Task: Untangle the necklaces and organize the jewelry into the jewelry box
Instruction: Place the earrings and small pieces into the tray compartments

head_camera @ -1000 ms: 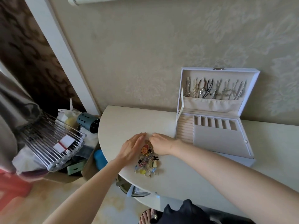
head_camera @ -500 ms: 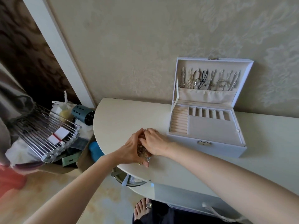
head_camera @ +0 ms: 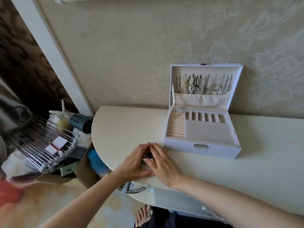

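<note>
Head view puts our left hand and right hand together, both cupped with fingers curved round one heap of jewelry. The fingertips meet over its far side and the right thumb lies across the top. The heap lies on the table close to its rounded front-left edge, and so little shows between the palms that we cannot count the pieces. The one jewelry box stands open nearby, toward the back edge, apart from the right hand. Its tray holds one bank of ring rolls, one row of six or seven small slots and one large flat pad, all bare of jewelry as far as we can tell. One row of necklaces hangs in the raised lid above one pocket, perhaps ten strands, too crowded to number. As we judge it, the main risk is the nearby edge: a small piece squeezed out under a palm could roll off to the floor, where one wire rack and other clutter would hide it. Pressing the heap tighter could also knot the chains harder, and lifting it whole could drop loose charms.
</note>
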